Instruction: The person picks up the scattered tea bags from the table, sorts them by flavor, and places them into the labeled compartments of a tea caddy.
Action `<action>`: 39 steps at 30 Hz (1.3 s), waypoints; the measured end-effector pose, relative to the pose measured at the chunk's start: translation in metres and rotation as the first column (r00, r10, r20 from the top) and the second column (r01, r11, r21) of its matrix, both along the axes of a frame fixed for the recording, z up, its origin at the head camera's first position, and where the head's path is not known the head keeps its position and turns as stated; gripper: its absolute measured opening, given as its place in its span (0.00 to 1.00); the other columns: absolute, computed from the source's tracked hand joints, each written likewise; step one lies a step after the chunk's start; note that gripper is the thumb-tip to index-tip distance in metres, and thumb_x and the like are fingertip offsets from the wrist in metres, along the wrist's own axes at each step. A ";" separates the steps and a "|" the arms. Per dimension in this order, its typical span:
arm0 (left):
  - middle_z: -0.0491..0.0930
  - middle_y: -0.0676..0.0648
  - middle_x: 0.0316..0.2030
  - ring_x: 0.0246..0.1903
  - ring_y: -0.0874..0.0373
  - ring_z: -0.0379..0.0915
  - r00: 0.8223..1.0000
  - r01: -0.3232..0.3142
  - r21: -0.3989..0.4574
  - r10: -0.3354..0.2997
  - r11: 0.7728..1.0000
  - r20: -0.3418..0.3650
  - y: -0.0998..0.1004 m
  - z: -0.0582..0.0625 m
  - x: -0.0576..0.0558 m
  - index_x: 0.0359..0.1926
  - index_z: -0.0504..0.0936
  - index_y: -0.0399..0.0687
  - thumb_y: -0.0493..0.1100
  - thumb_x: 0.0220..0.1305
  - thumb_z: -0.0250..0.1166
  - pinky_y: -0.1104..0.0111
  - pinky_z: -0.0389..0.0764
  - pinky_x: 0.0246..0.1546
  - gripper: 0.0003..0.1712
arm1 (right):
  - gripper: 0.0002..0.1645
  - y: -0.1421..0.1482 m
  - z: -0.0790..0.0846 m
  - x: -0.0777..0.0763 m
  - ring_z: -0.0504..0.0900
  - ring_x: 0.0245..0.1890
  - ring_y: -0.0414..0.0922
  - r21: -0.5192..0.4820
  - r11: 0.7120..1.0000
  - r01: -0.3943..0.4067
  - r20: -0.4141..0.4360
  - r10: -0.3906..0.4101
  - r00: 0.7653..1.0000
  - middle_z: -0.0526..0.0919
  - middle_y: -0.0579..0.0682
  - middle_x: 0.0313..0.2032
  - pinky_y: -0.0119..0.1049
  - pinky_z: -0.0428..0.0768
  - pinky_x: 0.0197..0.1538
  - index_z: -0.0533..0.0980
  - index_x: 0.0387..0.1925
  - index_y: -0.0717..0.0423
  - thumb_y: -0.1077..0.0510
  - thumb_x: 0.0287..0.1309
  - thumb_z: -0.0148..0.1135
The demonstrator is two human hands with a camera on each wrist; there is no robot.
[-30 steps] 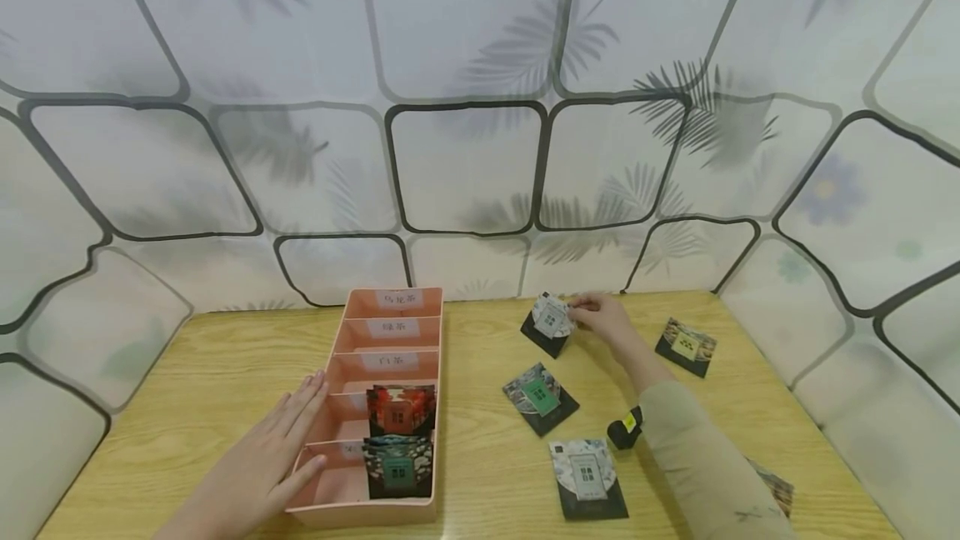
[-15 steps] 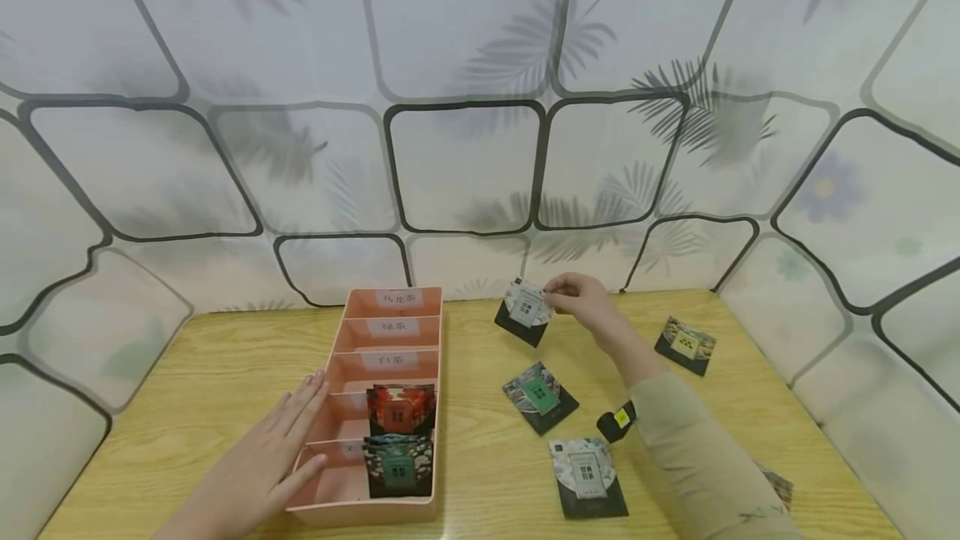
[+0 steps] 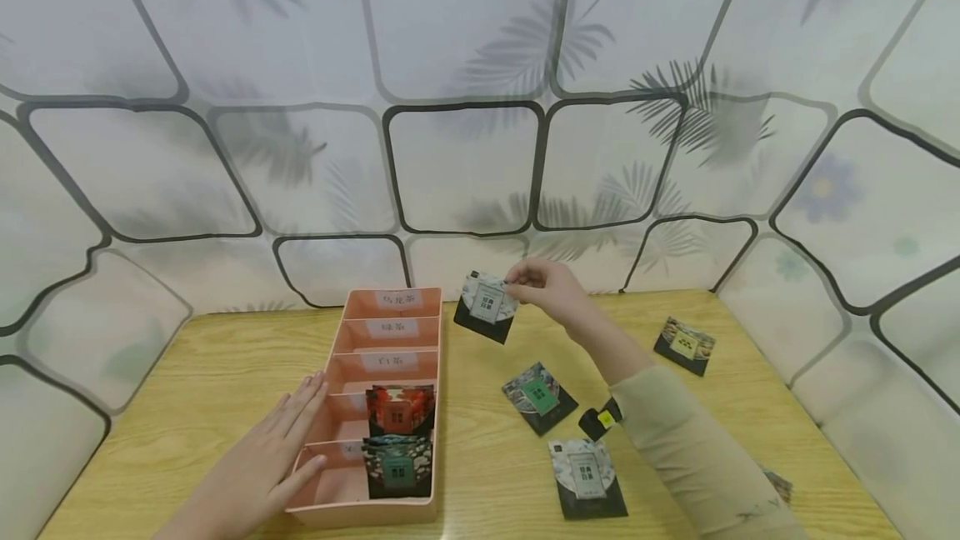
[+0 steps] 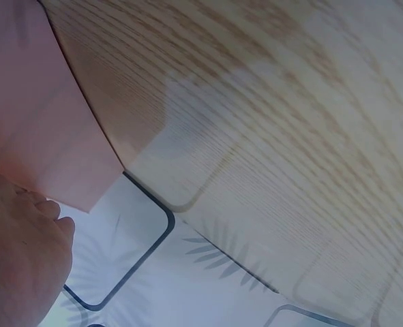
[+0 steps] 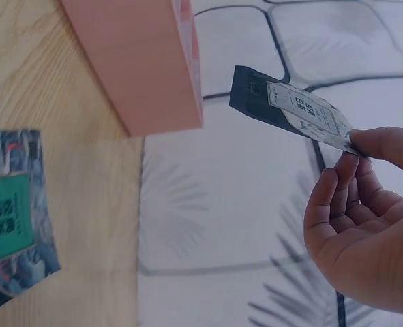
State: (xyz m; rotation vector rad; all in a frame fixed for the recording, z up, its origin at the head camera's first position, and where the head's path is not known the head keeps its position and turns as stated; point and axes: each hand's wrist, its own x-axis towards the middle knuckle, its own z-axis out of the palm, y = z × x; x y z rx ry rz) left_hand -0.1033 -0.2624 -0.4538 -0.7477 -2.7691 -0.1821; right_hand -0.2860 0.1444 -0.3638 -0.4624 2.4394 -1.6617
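Note:
My right hand (image 3: 553,294) pinches a white and black tea sachet (image 3: 486,307) by its upper right corner, lifted right of the box's far end. The right wrist view shows the same sachet (image 5: 293,109) between thumb and index finger. My left hand (image 3: 262,448) lies with straight fingers along the left rim of a pink divided box (image 3: 360,515). In that box, red sachets (image 3: 401,411) stand in the second compartment from the front, and dark green sachets (image 3: 397,469) in the front one. The three farther compartments carry white paper labels.
On the wooden table (image 3: 472,440) right of the box lie a green-labelled sachet (image 3: 540,398), another white and black sachet (image 3: 587,479) and a yellow-labelled sachet (image 3: 685,346). A further sachet (image 3: 780,486) is partly behind the right sleeve. A patterned curtain (image 3: 465,165) encloses the table.
My right hand has carried the white and black sachet leftward and up, closer to the pink box. The left hand has stayed on the box's rim.

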 end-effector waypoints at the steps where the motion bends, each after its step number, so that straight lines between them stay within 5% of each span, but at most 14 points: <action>1: 0.60 0.36 0.81 0.81 0.77 0.16 1.000 0.002 0.001 -0.002 1.000 -0.001 0.000 0.000 0.000 0.83 0.57 0.38 0.56 0.76 0.64 0.85 0.23 0.78 0.47 | 0.09 -0.003 0.003 0.002 0.83 0.39 0.39 0.002 1.000 -0.009 -0.005 0.009 1.000 0.85 0.45 0.39 0.34 0.83 0.47 0.82 0.50 0.60 0.60 0.72 0.66; 17: 0.61 0.36 0.81 0.80 0.77 0.15 1.000 -0.007 -0.005 0.007 1.000 0.007 0.000 0.001 -0.001 0.83 0.57 0.39 0.58 0.76 0.63 0.86 0.23 0.78 0.47 | 0.06 -0.045 0.013 0.029 0.82 0.38 0.39 -0.109 0.981 -0.158 -0.041 0.155 0.987 0.83 0.45 0.38 0.33 0.83 0.46 0.82 0.47 0.59 0.64 0.71 0.64; 39: 0.61 0.36 0.81 0.82 0.76 0.17 1.000 0.005 0.003 -0.005 1.000 -0.021 -0.001 -0.001 -0.001 0.83 0.56 0.40 0.57 0.76 0.63 0.86 0.24 0.78 0.47 | 0.07 -0.099 -0.023 0.031 0.80 0.35 0.37 -0.159 0.969 -0.189 0.009 0.193 0.981 0.83 0.47 0.39 0.28 0.81 0.41 0.82 0.48 0.63 0.64 0.72 0.65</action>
